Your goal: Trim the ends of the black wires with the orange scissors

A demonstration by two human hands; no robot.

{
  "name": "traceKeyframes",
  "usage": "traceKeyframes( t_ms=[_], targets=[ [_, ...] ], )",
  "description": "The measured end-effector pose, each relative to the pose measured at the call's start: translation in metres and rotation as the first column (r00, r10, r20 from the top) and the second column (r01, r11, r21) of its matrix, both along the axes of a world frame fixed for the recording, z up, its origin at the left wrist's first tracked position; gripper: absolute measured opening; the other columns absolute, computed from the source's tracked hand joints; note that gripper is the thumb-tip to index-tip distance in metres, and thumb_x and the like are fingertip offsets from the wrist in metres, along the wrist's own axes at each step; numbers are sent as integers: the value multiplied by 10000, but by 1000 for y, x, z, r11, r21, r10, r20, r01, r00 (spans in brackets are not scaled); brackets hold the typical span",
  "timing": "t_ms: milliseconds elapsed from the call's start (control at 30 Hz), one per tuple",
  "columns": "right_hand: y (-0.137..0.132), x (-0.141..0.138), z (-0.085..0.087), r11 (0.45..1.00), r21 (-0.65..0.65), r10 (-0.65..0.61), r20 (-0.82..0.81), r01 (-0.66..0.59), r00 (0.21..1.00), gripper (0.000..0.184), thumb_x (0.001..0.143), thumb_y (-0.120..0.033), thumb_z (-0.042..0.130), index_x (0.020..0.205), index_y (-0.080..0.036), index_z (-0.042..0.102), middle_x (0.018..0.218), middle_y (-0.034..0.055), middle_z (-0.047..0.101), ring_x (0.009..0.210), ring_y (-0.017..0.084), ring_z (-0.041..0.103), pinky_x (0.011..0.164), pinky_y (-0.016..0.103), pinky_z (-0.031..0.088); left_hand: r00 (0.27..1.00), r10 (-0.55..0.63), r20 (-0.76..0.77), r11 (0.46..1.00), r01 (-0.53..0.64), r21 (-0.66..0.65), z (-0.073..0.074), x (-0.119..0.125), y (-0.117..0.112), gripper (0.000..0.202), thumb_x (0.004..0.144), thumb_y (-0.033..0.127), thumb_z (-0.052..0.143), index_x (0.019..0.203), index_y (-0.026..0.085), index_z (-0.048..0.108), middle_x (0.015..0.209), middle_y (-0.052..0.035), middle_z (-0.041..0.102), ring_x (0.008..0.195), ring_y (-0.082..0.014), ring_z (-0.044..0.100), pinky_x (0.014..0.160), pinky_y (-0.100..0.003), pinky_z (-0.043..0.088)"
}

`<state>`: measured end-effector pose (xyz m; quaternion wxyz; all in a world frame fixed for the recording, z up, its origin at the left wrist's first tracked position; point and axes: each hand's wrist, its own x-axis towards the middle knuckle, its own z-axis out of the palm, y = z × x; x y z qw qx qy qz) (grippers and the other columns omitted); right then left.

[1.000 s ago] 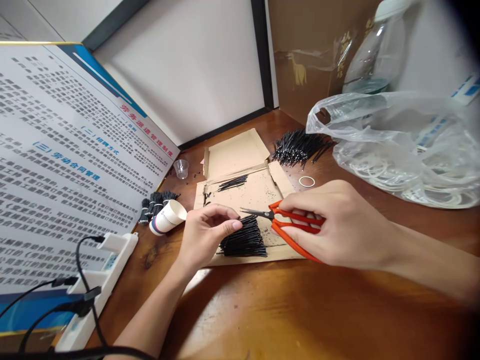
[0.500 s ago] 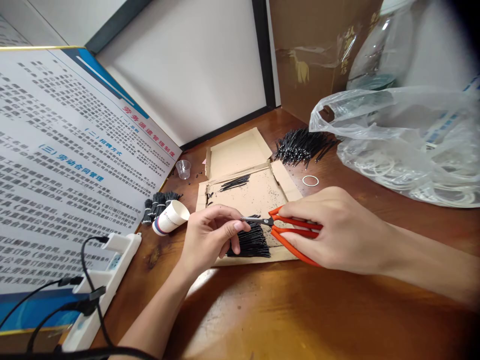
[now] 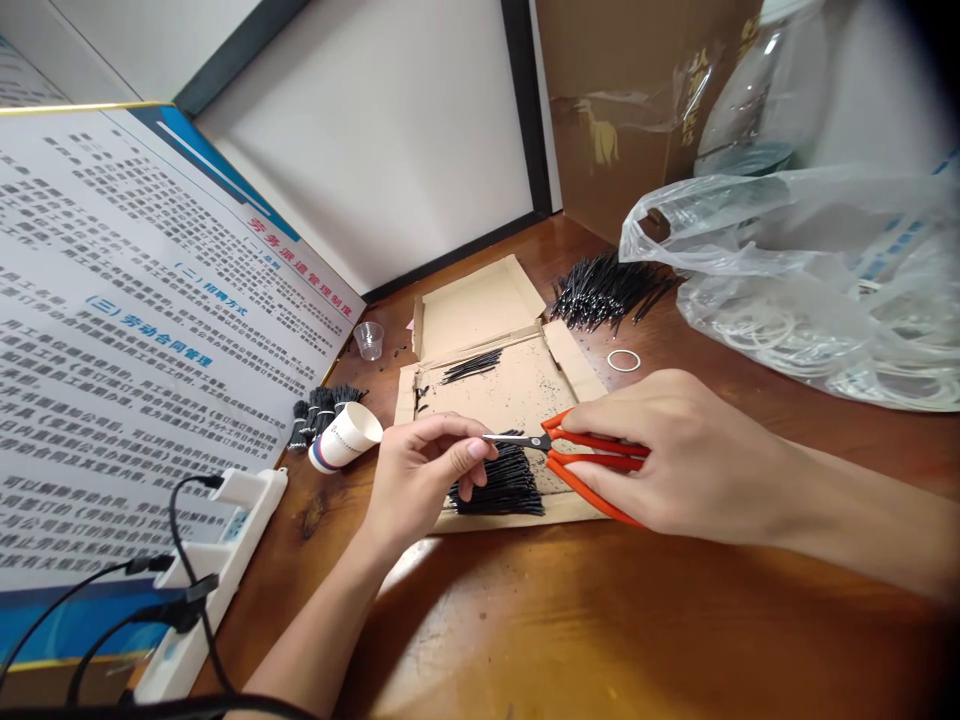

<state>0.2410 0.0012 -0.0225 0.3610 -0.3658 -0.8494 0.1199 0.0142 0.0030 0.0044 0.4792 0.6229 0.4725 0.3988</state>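
My right hand [image 3: 675, 460] grips a pair of scissors [image 3: 604, 455] with red-orange handles, their narrow blades pointing left. The blade tips touch or nearly touch the fingertips of my left hand [image 3: 424, 465]. My left thumb and index finger are pinched together; whatever lies between them is too small or hidden to make out. Below the blades, a row of short black wire-like pieces [image 3: 504, 485] lies on an opened cardboard box [image 3: 525, 380], partly covered by my left fingers. A smaller group of black pieces [image 3: 472, 366] rests farther back on the cardboard, among dark specks.
A loose heap of black pieces [image 3: 600, 295] lies behind the box, near a white ring [image 3: 624, 360]. Clear plastic bags [image 3: 817, 300] fill the right. To the left are a tipped paper cup [image 3: 346, 437], tied black bundles [image 3: 319, 412], a clear cup [image 3: 369, 341] and a power strip [image 3: 217, 580].
The view has shifted slightly. My left hand's lower fingers have curled in a little, and the scissors' blades show more plainly at the pinched fingertips. The black pieces look unmoved.
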Motion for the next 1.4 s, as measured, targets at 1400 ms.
traceKeyframes(
  t_ms=[1400],
  targets=[
    [0,-2,-3,997,75,25,-101,-18,995,242,849,-214,545,633,-148,634,464,-43,429,430,68,308,474,276,226,991,-38,131,998,31,48,-2,2,-1,64,769,169,764,762,128,716,670,-51,705,483,-112,609,396,-197,496]
  ],
)
